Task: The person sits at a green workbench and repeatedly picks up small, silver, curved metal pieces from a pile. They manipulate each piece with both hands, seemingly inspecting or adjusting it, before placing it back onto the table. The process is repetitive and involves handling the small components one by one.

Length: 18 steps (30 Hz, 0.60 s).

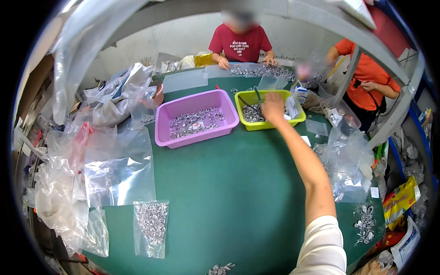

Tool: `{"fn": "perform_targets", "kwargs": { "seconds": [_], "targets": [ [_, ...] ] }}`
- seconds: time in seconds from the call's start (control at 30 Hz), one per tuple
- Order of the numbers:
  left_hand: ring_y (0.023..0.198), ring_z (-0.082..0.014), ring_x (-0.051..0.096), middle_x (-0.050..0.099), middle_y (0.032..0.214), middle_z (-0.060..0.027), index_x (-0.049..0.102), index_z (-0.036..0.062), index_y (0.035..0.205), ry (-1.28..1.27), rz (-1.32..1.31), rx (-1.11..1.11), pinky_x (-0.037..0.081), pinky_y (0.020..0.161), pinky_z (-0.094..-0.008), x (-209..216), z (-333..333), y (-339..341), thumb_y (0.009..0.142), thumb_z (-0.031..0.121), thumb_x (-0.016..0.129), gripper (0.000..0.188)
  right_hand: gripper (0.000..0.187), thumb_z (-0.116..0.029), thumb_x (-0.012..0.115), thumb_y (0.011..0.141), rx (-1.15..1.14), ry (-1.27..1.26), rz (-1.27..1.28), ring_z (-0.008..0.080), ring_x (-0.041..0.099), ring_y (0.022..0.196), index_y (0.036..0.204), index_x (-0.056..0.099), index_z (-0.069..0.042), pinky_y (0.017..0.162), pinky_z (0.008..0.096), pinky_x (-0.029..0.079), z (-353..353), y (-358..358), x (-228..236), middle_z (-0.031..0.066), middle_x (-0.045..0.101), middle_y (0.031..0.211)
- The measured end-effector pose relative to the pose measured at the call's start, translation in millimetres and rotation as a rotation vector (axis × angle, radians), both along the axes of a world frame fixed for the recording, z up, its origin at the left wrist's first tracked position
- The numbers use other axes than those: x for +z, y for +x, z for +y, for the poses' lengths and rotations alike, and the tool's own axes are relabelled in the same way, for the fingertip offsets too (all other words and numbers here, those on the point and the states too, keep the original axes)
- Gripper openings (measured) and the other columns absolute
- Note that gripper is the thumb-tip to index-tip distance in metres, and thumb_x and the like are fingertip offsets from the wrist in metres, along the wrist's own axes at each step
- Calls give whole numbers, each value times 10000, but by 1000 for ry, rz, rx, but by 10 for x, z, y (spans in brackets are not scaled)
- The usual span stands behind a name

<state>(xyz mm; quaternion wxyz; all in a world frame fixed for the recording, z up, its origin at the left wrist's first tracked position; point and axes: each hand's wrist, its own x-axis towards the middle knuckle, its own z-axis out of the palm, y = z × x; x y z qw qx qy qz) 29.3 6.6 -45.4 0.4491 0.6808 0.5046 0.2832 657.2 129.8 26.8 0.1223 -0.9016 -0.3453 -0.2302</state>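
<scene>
My right hand (273, 108) reaches over a yellow-green plastic basket (271, 125), its fingertips near a dark-and-green-handled tool (257, 97). Its fingers are mostly turned from sight, so their grip does not show. Small silvery ring-like metal pieces (251, 114) lie in that basket, with white slips of paper (291, 108) at its right side. Left of it stands a purple basket (197, 136) holding many similar pieces (192, 121) and a small label. Down at the left, a clear bag (151, 224) is filled with such pieces. My left hand is out of view.
Clear plastic bags (120, 169) cover the green table's (224, 192) left side, and more bags (343, 160) lie right. Loose pieces (365, 224) sit at the right edge. Across, a person in red (240, 43) works by a metal heap; another in orange (371, 78) stands right.
</scene>
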Motion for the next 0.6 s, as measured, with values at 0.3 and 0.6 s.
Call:
{"fn": "perform_targets", "kwargs": {
  "seconds": [0.3,0.6],
  "targets": [
    [554,-72,454,540,633,8,676,26,859,15,19,-111,384,522,-215,187,-40,-73,770,66,672,97,234,-225,574,831,1247,-92,571,275,576,819,978,594,-45,757,374,403,-1508,-3740,181,119,605,835],
    [719,-54,534,647,777,-23,669,-15,880,-391,-296,-537,448,647,-218,692,-128,-61,818,112,636,145,103,-3,660,757,740,404,1004,229,604,742,858,642,6,664,306,475,-2473,-5029,314,120,632,815]
  ]
}}
